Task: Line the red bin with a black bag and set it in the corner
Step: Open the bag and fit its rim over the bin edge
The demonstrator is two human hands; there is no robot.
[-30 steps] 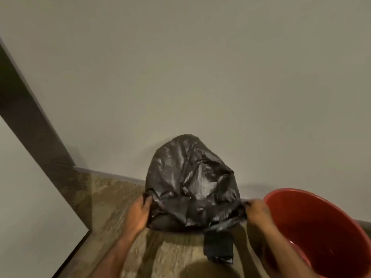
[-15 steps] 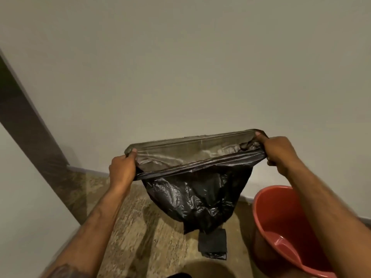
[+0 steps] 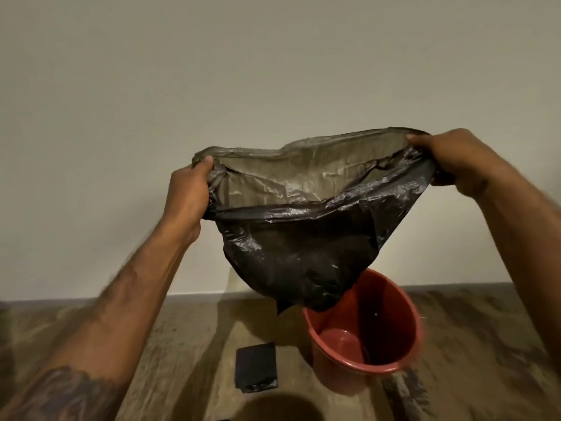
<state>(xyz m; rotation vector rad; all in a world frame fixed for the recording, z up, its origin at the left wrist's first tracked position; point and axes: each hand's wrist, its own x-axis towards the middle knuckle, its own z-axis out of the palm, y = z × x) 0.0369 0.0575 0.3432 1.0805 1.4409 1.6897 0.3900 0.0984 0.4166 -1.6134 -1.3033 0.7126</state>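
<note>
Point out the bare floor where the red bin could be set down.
Free: floor left of the folded black packet, out to the wall, and floor right of the red bin. Crowded: the middle, where packet and bin stand close and the black bag, held by left hand and right hand, hangs over.

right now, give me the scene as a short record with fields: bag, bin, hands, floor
bag: black bag held up in the air, mouth stretched open, bottom hanging over the bin's rim
bin: red bin upright on the floor by the wall, unlined
left hand: gripping the bag's left rim
right hand: gripping the right rim
floor: folded black bags lying left of the bin
</note>
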